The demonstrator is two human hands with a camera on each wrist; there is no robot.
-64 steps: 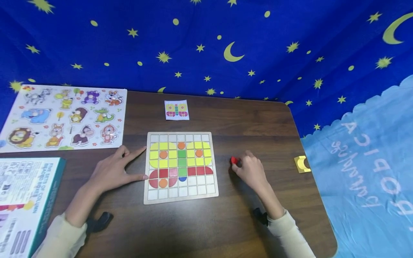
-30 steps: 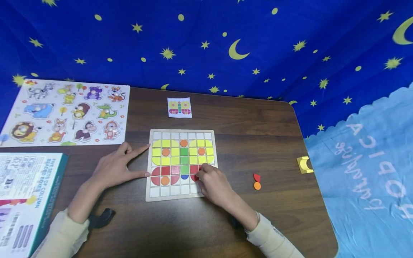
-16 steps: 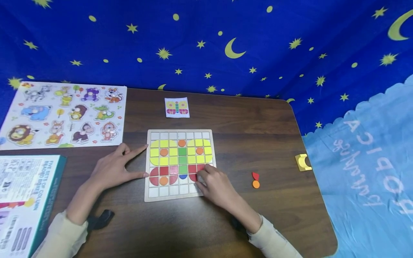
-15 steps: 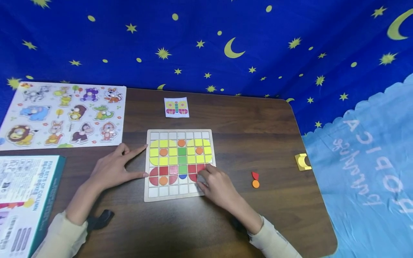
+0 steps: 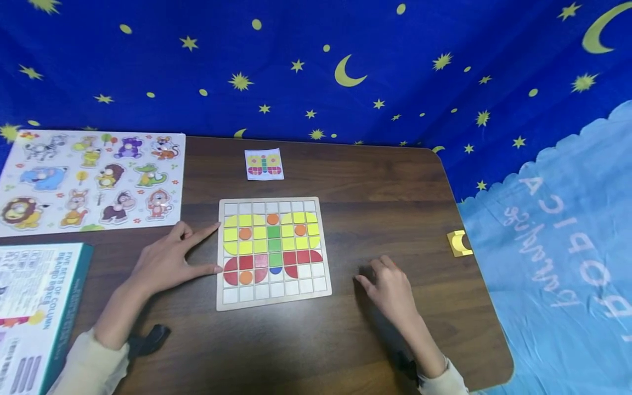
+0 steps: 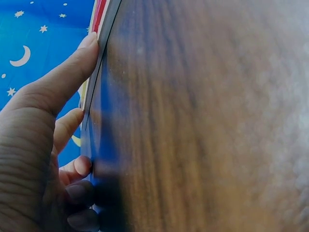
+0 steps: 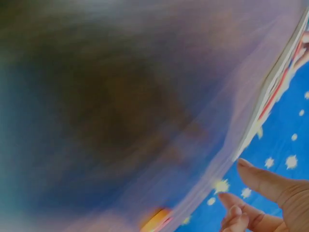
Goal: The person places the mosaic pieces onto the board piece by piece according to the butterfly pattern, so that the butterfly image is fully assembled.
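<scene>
The wooden grid board lies on the table, bearing yellow, green, red, orange and blue tiles in a butterfly pattern. My left hand touches the board's left edge with thumb and index fingertip spread apart. To the right of the board, my right hand hovers low over the table. In the right wrist view its thumb and index finger stand apart with nothing between them. An orange disc with a bit of red beside it shows at the bottom there; the hand hides both in the head view.
A small butterfly picture card lies behind the board. At the left are an animal puzzle board and a white-and-teal box. A yellow block with a curved notch sits at the table's right edge.
My right hand has left the board, where a red quarter-round tile now lies in the lower right wing, and moved right over the loose red and orange pieces. The left hand stays at the edge.
</scene>
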